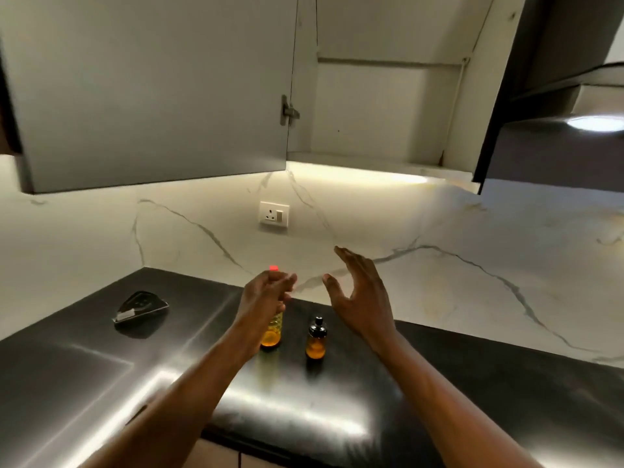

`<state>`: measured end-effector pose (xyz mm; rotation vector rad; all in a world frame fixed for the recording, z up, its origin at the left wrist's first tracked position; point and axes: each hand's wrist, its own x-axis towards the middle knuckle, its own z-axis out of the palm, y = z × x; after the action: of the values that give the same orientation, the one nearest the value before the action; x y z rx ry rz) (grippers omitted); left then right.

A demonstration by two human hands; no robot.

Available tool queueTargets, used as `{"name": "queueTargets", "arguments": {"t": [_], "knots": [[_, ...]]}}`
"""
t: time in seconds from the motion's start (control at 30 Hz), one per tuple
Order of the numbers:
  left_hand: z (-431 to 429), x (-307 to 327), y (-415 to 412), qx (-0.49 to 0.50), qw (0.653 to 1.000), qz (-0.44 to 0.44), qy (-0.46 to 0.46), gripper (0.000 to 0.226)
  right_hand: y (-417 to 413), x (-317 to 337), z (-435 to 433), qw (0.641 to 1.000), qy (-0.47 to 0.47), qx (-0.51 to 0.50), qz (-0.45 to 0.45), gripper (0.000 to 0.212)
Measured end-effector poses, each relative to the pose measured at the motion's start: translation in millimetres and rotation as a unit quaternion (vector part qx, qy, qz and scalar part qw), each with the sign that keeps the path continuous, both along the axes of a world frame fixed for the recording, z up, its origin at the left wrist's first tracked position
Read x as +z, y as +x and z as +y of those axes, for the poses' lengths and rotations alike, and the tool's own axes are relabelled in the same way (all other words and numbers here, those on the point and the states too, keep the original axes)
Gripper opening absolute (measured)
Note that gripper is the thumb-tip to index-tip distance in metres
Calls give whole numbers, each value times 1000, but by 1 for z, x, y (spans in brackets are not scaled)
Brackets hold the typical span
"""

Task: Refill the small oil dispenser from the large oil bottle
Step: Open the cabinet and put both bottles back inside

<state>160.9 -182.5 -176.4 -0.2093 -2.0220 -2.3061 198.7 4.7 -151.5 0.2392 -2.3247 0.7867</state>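
Item 1: counter (472,383). We log a dark, glossy top running along two marble-look walls and meeting in a corner at the back left. Bright light patches streak its near part.

Item 2: bottle (271,336). It stands upright near the middle of the counter with amber oil in its lower part and a cap (274,267) in red on top (we cannot see the middle stretch, which is covered).

Item 3: dispenser (316,342). It is small, with amber contents and a black top, and stands upright just right of the bottle, apart from it.

Item 4: black object (140,307). It is wedge-shaped with a pale strip at its near end and lies well left of the bottle (we cannot tell what it is).
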Motion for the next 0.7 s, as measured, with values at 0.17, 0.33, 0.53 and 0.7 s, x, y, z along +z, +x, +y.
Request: {"name": "queueTargets", "arguments": {"t": [0.17, 0.33, 0.53, 0.7], "knots": [[25, -72, -50, 99, 979, 55, -167, 21, -46, -63, 42, 996, 23, -9, -86, 66], [29, -130, -100, 126, 955, 43, -264, 62, -94, -134, 65, 984, 21, -2, -179, 79], [22, -187, -173, 133, 949, -17, -284, 105, -166, -214, 75, 959, -54, -6, -279, 101], [16, -236, -234, 127, 962, -14, -242, 131, -223, -282, 70, 942, -139, -13, -306, 122]]}}
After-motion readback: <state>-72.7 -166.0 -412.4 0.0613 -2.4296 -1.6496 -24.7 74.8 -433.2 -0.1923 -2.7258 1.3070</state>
